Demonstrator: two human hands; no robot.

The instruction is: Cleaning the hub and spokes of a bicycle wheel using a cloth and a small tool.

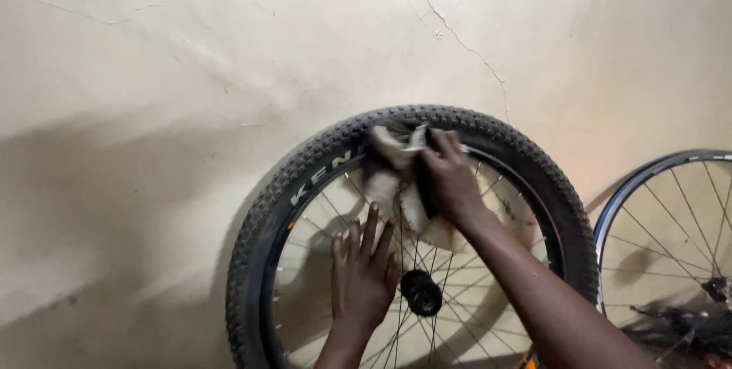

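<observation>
The right hand [451, 178] clutches a crumpled, off-white rag [396, 174], pressing it to the top inner edge of a bicycle wheel [286, 209] with a knobby black tyre and thin metal spokes. The left hand [362, 277] lies flat and released against the spokes. The wheel leans on a cracked cream wall [191, 72]; a second wheel [671, 232] stands beside it.

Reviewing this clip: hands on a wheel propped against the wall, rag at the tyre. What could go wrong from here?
The left hand lies flat on the spokes; if the wheel turns, its fingers could get caught. The rag under the right hand hangs through the spokes and might snag. The wheel only leans on the wall, so hard wiping could make it slide or roll.
</observation>
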